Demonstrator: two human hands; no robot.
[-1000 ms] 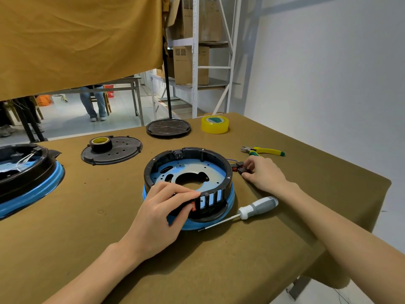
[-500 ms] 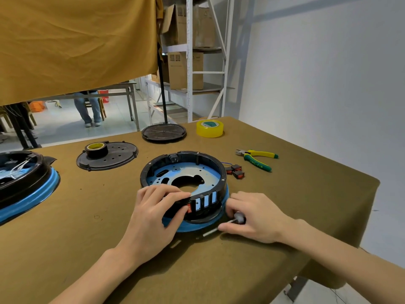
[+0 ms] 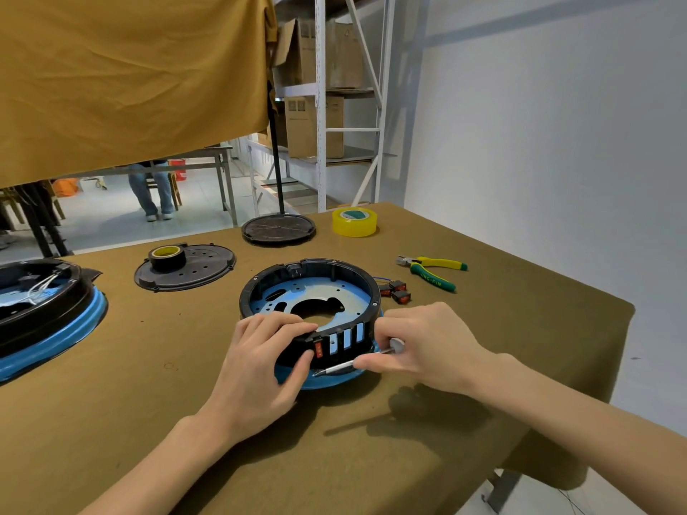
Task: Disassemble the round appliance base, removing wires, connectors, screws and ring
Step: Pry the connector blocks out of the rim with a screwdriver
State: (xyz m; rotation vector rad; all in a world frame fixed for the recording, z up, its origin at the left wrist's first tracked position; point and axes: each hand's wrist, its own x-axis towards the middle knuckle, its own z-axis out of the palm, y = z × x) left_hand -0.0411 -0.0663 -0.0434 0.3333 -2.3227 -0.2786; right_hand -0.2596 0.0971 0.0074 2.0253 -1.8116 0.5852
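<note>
The round appliance base [image 3: 282, 276] sits mid-table: a black ring around a blue metal plate with a large centre hole. My left hand [image 3: 260, 362] grips its near rim, thumb beside a small red switch [image 3: 318, 349]. My right hand [image 3: 423, 347] holds a grey-handled screwdriver [image 3: 349, 364], whose shaft points left at the base's lower front edge. Two removed black-and-red connectors [image 3: 396, 291] with a blue wire lie to the right of the base.
Yellow-green pliers [image 3: 433, 271] lie at right, a yellow tape roll [image 3: 354, 221] at the back. A black perforated lid [image 3: 186, 269] with a tape roll on it, a black stand disc [image 3: 278, 228], and another blue-black base [image 3: 41, 310] at far left.
My right hand left the connectors, picked the screwdriver up off the table and brought its tip to the base's front edge. My left hand stayed on the rim.
</note>
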